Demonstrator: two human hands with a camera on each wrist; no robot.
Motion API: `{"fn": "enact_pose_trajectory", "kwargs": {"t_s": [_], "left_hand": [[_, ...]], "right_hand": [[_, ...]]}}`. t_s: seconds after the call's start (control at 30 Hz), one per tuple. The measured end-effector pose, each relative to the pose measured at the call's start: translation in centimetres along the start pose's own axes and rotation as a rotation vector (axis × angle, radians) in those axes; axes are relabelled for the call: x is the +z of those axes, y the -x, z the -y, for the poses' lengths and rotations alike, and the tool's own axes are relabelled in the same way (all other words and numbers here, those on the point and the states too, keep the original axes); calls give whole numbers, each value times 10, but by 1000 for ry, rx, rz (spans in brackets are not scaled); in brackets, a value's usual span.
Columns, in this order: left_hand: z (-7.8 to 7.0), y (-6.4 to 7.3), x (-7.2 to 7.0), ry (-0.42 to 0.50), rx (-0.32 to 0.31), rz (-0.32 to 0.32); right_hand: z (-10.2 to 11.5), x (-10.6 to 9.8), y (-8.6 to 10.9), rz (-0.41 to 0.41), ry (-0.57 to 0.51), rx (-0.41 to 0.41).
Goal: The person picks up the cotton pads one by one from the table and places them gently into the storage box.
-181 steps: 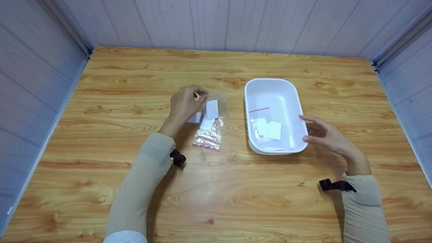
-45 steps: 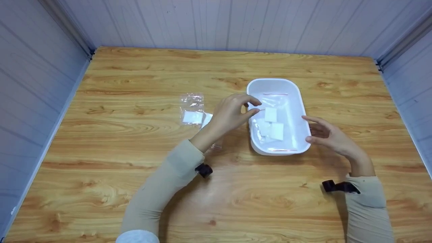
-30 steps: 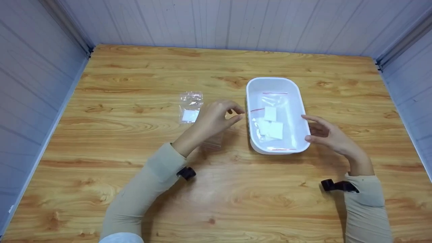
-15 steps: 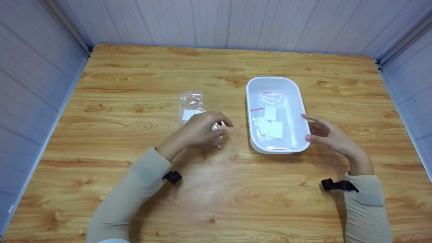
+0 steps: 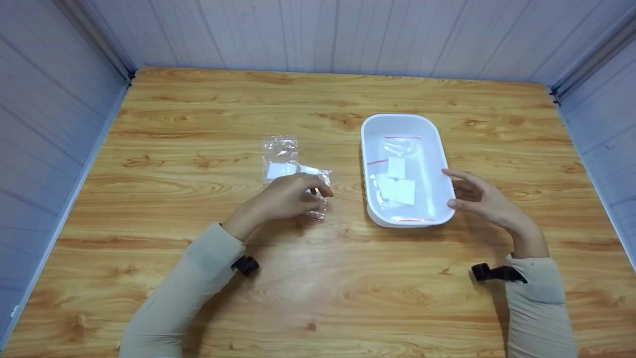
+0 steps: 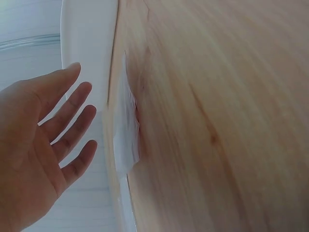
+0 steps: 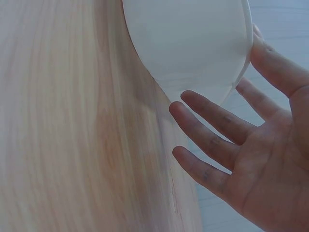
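My left hand [image 5: 290, 196] hovers with loosely bent fingers over the clear zip bags on the table, holding nothing. One bag [image 5: 280, 145] lies flat with a white piece inside. A second bag [image 5: 322, 178], partly hidden under the hand, also has a white piece in it. In the left wrist view a bag [image 6: 126, 130] lies apart from the fingertips. My right hand [image 5: 479, 199] touches the right rim of a white plastic basin [image 5: 367, 149] with thumb and forefinger, the other fingers extended beside its wall. Inside the basin are several red-striped zip bags with white square pieces [image 5: 396, 167].
The wood-grain table [image 5: 318, 298] runs back to a pale panel wall [image 5: 308, 35], with side walls left and right. A black wrist camera [image 5: 246, 266] sits on the left sleeve, another black camera [image 5: 482, 272] on the right sleeve.
My left hand carried a zip bag from the pile into the basin, let it go, and moved back left over the bags on the table. The right hand stayed at the basin's rim.
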State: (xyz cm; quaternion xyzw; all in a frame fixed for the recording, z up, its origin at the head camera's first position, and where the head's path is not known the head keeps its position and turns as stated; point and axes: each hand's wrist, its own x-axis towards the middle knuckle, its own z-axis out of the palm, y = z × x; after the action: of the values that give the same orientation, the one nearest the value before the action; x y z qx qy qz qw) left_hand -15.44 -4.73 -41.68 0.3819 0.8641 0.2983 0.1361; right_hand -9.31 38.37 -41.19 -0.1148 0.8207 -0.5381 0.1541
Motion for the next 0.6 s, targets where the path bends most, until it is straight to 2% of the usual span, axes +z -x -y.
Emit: {"fn": "enact_pose_trajectory", "kwargs": {"t_s": [0.23,0.43,0.6], "left_hand": [[6,3,2,-26,-12,1],[13,8,1,-50,-8,45],[18,11,2,-41,-27,83]], "right_hand": [[0,0,0,1,11,10],[0,0,0,-5,29,14],[0,-1,0,-3,21,15]]}}
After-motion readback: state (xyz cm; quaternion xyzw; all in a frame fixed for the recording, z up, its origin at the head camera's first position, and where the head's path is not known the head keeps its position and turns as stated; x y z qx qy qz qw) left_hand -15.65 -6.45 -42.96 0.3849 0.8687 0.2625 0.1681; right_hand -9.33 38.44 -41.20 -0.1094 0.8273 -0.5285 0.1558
